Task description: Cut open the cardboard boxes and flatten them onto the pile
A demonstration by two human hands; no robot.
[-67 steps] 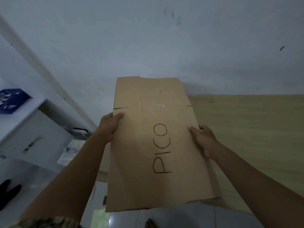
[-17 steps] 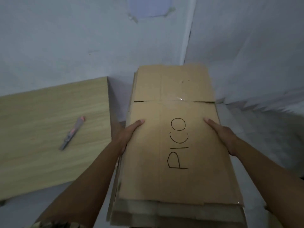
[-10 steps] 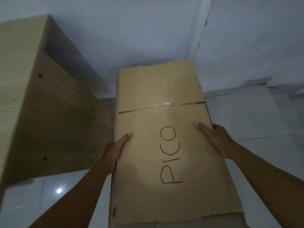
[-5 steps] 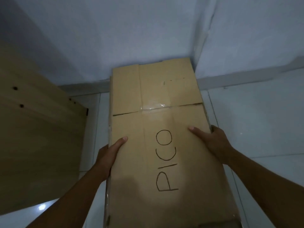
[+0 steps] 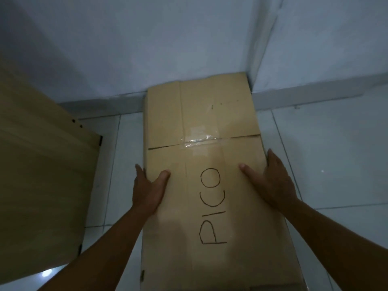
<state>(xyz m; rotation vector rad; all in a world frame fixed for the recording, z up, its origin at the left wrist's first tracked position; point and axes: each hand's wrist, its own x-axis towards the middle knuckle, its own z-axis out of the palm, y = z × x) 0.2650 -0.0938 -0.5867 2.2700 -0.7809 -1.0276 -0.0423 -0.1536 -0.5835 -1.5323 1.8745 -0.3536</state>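
Lowered since half a second ago, the box (image 5: 201,169) runs lengthwise up the frame's centre toward the wall corner, and I grip its side edges, left hand (image 5: 147,190) and right hand (image 5: 273,181) equally near, thumbs on top.

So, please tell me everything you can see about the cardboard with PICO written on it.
The flattened cardboard box is plain brown, with "PICO" handwritten in black marker along its length. Clear tape crosses the seam where its flaps begin. It lies lengthwise, far end at the wall corner, over the white tiled floor. The left hand and right hand grip its side edges, thumbs on top.
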